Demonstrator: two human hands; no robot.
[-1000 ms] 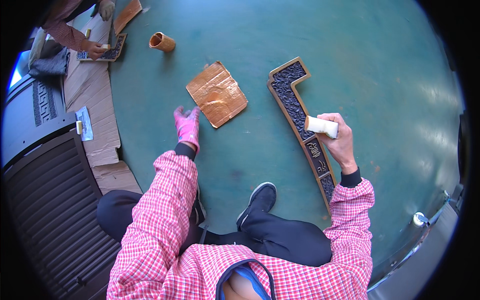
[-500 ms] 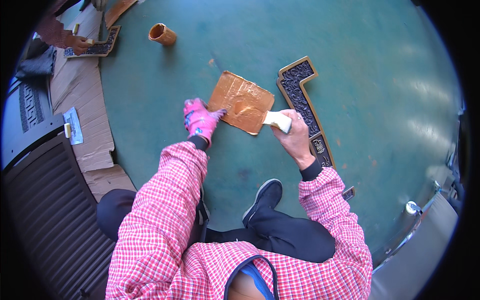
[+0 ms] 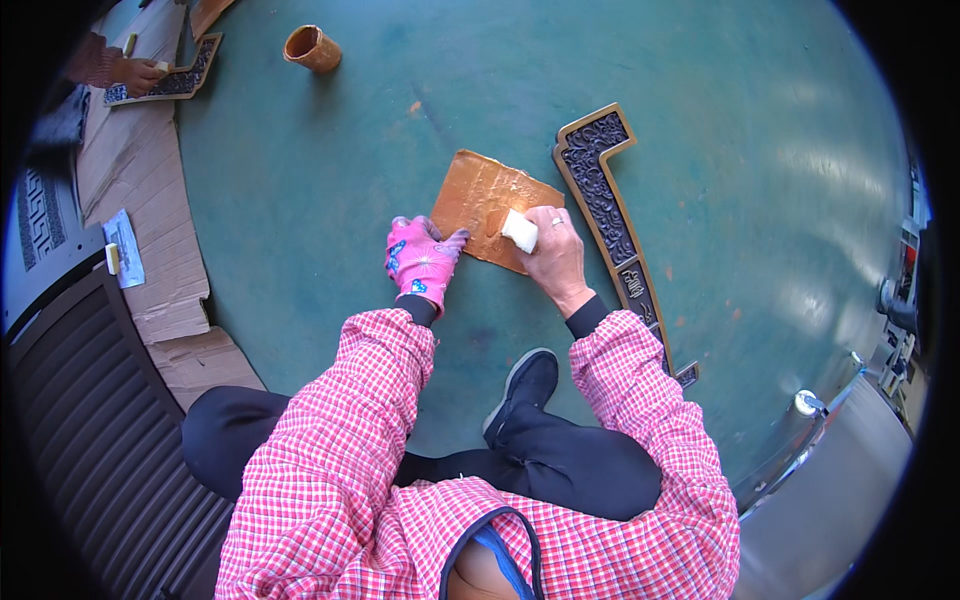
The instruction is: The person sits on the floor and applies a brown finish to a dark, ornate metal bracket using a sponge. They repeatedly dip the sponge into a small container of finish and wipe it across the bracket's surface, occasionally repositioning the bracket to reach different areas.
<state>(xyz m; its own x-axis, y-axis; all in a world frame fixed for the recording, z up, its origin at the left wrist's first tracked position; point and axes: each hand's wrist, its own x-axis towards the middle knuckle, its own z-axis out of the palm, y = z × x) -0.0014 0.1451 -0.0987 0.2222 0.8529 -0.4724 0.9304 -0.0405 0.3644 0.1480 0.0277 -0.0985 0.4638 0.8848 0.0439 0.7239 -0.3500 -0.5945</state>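
Observation:
My left hand (image 3: 425,262), in a pink patterned glove, is closed at the left edge of a square piece of cardboard (image 3: 480,185), its thumb lying over that edge. The cardboard is smeared with wet copper-brown paint. My bare right hand (image 3: 556,256) grips a white sponge block (image 3: 519,231) and presses its end to the painted face. Right of the cardboard lies an L-shaped panel (image 3: 604,190) with dark carved relief and a gold-coloured rim. My right forearm passes close to its lower part.
A paint-stained cup (image 3: 312,50) stands on the green floor (image 3: 720,220), far left. Flattened cardboard (image 3: 150,230) runs along the left, beside a dark slatted panel (image 3: 110,430). Another person's hand (image 3: 138,75) works over a similar panel (image 3: 185,82). A metal object (image 3: 840,490) stands lower right.
My right hand has moved the sponge left, from the cardboard's right edge toward its middle. My left hand and the cardboard sit slightly further right in view.

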